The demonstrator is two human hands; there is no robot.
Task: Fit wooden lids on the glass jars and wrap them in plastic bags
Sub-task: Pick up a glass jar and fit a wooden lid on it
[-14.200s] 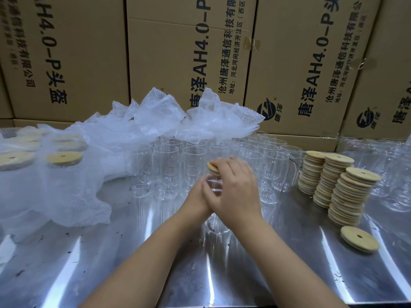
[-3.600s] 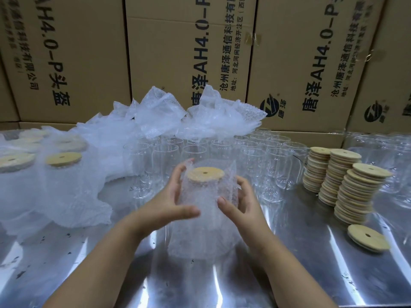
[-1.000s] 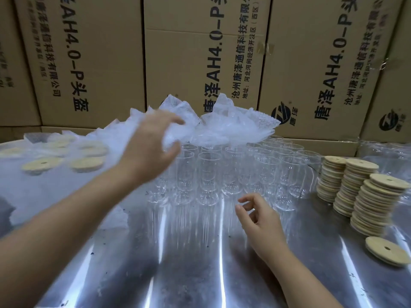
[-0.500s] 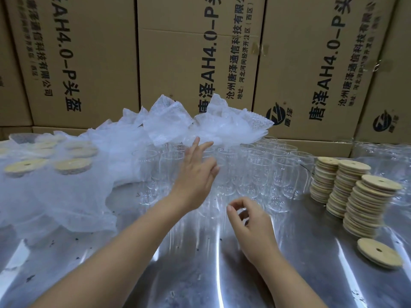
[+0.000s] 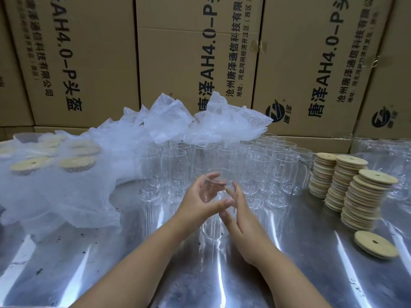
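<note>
Fingers (image 5: 201,185) of the left hand (image 5: 196,204) curled round a clear glass jar (image 5: 216,185), right hand's (image 5: 243,221) straight against it. Empty glass jars (image 5: 175,165) crowded close behind.

A shiny metal table (image 5: 89,263) spreads under the left hand (image 5: 198,201) and right hand (image 5: 242,221), streaked with bright light reflections. Beyond them, brown cardboard boxes (image 5: 189,52) with black print form a stacked wall.

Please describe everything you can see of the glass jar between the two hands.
The glass jar is clear, empty and upright, its round mouth open, no lid. Its base seems to rest on the shiny metal table. The left hand curls around its upper part; the right hand touches its side with straight fingers.
</note>
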